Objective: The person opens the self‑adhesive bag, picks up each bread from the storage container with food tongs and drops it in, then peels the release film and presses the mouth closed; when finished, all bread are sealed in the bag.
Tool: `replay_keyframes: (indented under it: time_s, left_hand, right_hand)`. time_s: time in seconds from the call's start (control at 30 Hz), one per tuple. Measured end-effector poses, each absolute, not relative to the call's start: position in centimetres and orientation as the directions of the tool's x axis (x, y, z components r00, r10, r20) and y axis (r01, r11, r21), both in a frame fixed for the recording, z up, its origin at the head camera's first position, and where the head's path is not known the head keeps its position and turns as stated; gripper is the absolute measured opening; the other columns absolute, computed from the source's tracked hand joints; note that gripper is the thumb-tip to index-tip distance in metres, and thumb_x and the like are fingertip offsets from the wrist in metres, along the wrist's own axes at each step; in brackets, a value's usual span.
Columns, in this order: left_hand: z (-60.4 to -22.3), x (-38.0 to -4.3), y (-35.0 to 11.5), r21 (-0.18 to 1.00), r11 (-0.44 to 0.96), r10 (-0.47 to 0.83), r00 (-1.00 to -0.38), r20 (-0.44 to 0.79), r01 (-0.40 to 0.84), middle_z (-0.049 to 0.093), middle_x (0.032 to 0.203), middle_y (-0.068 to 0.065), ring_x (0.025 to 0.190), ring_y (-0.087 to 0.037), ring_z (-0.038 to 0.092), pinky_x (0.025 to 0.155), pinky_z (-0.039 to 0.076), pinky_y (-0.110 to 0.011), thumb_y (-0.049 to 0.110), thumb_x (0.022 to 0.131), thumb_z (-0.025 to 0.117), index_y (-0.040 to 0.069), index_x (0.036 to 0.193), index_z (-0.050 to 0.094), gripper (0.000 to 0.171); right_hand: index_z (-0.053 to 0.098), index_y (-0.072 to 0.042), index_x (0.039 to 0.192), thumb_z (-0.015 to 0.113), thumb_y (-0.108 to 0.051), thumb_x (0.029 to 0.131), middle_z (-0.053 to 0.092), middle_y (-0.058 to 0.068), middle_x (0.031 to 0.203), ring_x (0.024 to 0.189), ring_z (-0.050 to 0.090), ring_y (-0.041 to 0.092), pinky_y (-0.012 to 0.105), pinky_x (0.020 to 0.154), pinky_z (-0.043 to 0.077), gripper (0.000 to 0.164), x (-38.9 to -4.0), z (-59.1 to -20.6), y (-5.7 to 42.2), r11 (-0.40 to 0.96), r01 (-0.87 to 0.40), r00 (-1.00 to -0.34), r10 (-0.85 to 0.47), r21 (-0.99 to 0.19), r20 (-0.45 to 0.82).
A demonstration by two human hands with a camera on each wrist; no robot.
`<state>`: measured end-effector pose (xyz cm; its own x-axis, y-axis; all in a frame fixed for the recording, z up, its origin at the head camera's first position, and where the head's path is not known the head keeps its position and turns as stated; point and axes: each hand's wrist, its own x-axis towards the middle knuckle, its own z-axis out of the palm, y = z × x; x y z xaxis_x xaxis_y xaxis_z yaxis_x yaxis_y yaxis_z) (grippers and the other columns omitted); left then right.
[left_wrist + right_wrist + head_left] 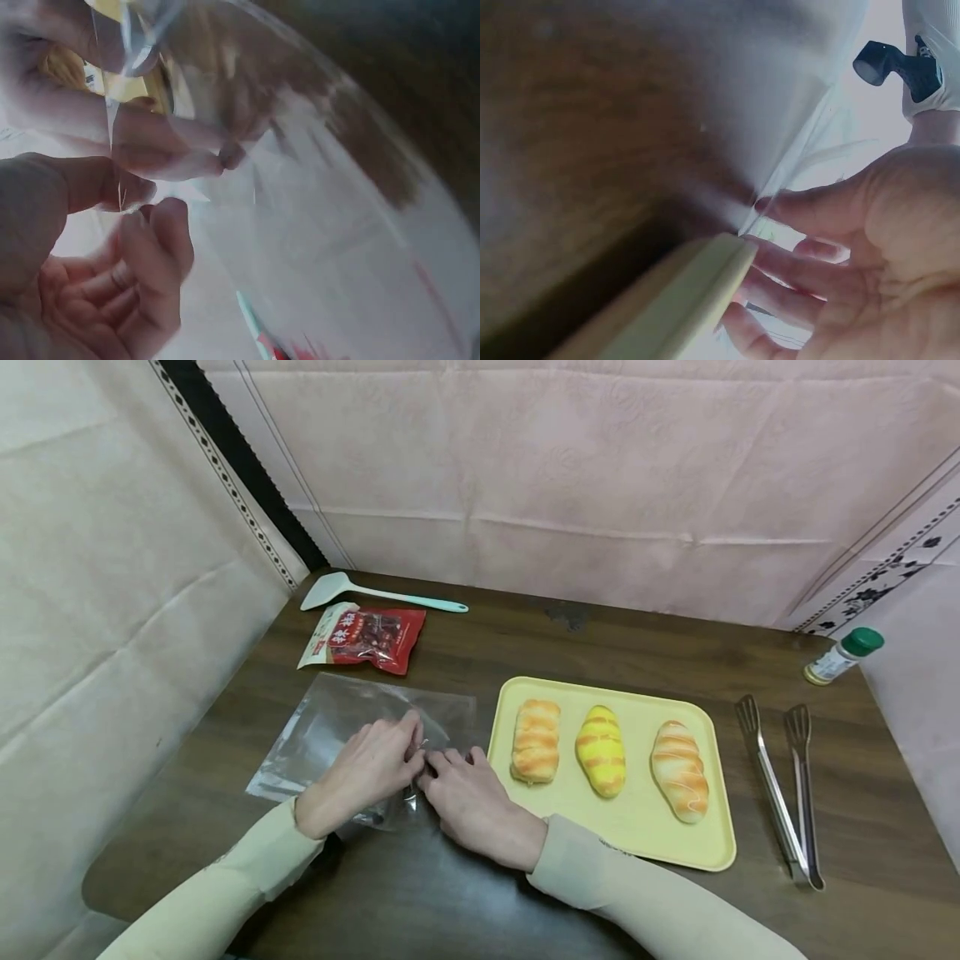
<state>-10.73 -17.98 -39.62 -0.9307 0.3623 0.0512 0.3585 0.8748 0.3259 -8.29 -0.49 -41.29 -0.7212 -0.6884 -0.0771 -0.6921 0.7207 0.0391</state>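
Observation:
A clear plastic bag (311, 739) lies on the table beneath both hands. My left hand (367, 760) pinches the bag's edge between thumb and index finger, with the other fingers curled, as the left wrist view shows. Close beside it, my right hand (480, 810) holds the same edge between thumb and fingertips, near the tray's left side. In the left wrist view the transparent film (322, 202) spreads out past the fingers, and the right hand's fingers (165, 135) show behind it. The bag's near part is partly hidden under the hands.
A pale yellow tray (637, 839) with three bread rolls stands right of the bag. Beyond the bag lie a red food packet (367, 639) and a light-blue spatula (405, 598). Metal tongs (780, 806) and a green-capped bottle (840, 658) are at the right.

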Motion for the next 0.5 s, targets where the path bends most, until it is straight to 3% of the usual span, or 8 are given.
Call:
replay_keyframes:
  time_s: [0.07, 0.13, 0.3, 0.5]
  left_hand:
    - [-39.35, -10.46, -17.97, 0.307, 0.858, 0.412, -0.909, 0.067, 0.412, 0.058, 0.07, 0.002, 0.056, -0.009, 0.049, 0.049, 0.037, -0.024, 0.0, 0.095, 0.072, 0.012, 0.117, 0.063, 0.026]
    - [-39.2, -10.32, -17.96, 0.27, 0.844, 0.46, -0.885, 0.078, 0.463, 0.06, 0.073, 0.001, 0.057, -0.008, 0.048, 0.049, 0.038, -0.023, -0.002, 0.095, 0.073, 0.012, 0.121, 0.064, 0.03]
    - [-38.82, -10.2, -17.75, 0.204, 0.838, 0.499, -0.862, 0.087, 0.505, 0.068, 0.082, -0.003, 0.063, -0.009, 0.056, 0.055, 0.048, -0.026, 0.003, 0.095, 0.077, 0.01, 0.094, 0.073, 0.008]
    - [-38.67, -9.61, -17.23, 0.166, 0.883, 0.419, -0.896, 0.145, 0.44, 0.063, 0.075, -0.002, 0.056, -0.01, 0.053, 0.05, 0.046, -0.027, 0.011, 0.092, 0.082, 0.009, 0.083, 0.071, 0.014]
  right_hand:
    - [0.071, -0.031, 0.142, 0.078, -0.025, 0.098, 0.068, -0.004, 0.14, 0.125, 0.062, 0.019, 0.041, 0.094, 0.048, 0.045, -8.21, -41.27, -0.56, 0.717, -0.696, -0.717, -0.691, 0.042, -0.097]
    - [0.072, -0.033, 0.141, 0.077, -0.025, 0.099, 0.068, -0.003, 0.139, 0.123, 0.062, 0.02, 0.042, 0.095, 0.048, 0.043, -8.09, -41.23, -0.55, 0.713, -0.7, -0.713, -0.694, 0.044, -0.102]
    - [0.072, -0.035, 0.139, 0.077, -0.026, 0.097, 0.068, -0.004, 0.137, 0.12, 0.063, 0.019, 0.042, 0.093, 0.05, 0.043, -7.96, -41.32, -0.47, 0.708, -0.703, -0.711, -0.697, 0.069, -0.089]
    - [0.075, -0.035, 0.133, 0.077, -0.024, 0.096, 0.068, -0.004, 0.135, 0.119, 0.063, 0.018, 0.043, 0.09, 0.049, 0.039, -8.01, -41.45, -0.4, 0.713, -0.697, -0.717, -0.694, 0.072, -0.07]
